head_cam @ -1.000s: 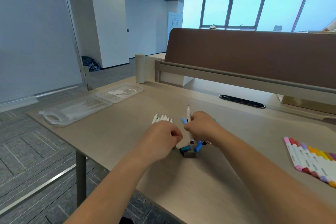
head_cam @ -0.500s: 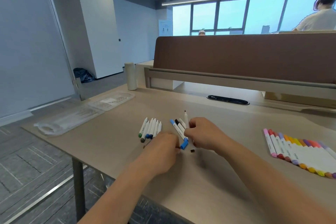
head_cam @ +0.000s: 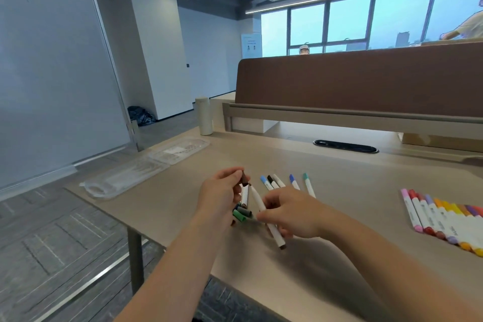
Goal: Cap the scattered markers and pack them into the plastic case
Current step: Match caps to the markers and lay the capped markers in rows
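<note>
I see left hand (head_cam: pixel 219 196) lifted from desk (head_cam: pixel 352 180), pinching brown cap (head_cam: pixel 245 179); right hand (head_cam: pixel 292 214) grips white marker (head_cam: pixel 274 234), tip near cap. Capping likely next.

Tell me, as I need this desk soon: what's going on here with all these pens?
A person is capping markers at the desk. The left hand pinches a dark cap; the right hand grips a white marker whose tip points towards that cap, not yet on. Other markers lie loose by the hands, a neat row lies to the right, and the clear plastic case sits open at the left.
</note>
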Action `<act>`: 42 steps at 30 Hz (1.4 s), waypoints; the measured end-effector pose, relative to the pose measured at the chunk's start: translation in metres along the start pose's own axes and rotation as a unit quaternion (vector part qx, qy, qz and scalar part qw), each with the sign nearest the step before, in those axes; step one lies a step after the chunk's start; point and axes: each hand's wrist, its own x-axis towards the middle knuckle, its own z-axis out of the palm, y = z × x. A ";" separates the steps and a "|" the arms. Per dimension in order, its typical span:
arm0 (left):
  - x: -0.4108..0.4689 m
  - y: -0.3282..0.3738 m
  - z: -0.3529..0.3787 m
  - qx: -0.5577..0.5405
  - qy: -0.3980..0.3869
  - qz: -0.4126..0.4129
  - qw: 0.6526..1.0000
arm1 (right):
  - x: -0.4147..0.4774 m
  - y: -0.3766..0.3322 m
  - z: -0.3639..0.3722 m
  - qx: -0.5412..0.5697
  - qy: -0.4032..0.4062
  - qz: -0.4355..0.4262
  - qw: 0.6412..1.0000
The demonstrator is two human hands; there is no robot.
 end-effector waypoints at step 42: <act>0.047 0.012 -0.039 0.179 0.014 0.072 0.981 | 0.121 -0.002 0.006 -0.223 0.064 0.191 0.954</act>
